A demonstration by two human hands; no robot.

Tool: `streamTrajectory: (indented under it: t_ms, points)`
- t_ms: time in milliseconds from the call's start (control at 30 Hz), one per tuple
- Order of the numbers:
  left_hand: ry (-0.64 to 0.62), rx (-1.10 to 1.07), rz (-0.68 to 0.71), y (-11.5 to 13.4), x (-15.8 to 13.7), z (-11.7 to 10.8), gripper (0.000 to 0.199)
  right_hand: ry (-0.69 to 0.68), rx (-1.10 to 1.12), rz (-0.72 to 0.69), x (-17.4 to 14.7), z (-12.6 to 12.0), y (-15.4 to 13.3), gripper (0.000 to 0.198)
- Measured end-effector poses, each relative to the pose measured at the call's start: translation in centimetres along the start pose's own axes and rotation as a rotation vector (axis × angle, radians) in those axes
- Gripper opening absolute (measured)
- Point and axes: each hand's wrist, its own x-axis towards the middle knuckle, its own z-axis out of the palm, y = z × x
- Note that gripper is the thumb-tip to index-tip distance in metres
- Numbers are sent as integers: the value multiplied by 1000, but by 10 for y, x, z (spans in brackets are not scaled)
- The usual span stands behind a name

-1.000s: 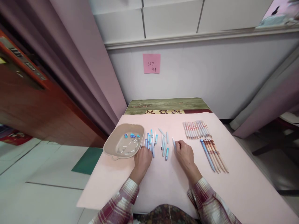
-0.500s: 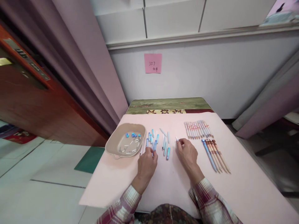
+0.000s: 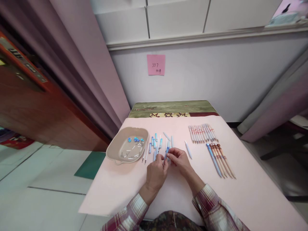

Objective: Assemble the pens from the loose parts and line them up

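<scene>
Both hands meet over the middle of the table. My left hand (image 3: 156, 173) is closed, thumb and fingers around the lower end of a blue pen barrel (image 3: 167, 150). The fingertips of my right hand (image 3: 181, 160) pinch the same barrel from the right side. Part of it is hidden by the fingers. Just beyond the hands lie blue patterned tubes (image 3: 150, 148), thin white refills (image 3: 146, 155) and pale blue pen parts (image 3: 166, 136). One light blue tapered pen part (image 3: 188, 149) lies alone to the right of my right hand.
On the left stands a beige basin (image 3: 113, 150) holding small blue pieces (image 3: 136, 139) and white and clear bits (image 3: 131, 152). At right lie a row of capped-looking pale pens (image 3: 203, 133) and several blue and brown pens (image 3: 221, 160). A wall stands behind the table.
My right hand has moved left to meet my left hand at the blue barrel. The light blue tapered part now lies on the table where the right hand was.
</scene>
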Motion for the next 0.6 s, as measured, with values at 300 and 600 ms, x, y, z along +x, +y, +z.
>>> streamTrajectory:
  t_ms: [300,600]
  points:
    - [78,-136,78,-12,6,-25,20,103,51,-45,2,-5,3,31]
    - [278,175,-229,-113,58,-116,13,88,34,-27,0,-4,4,26]
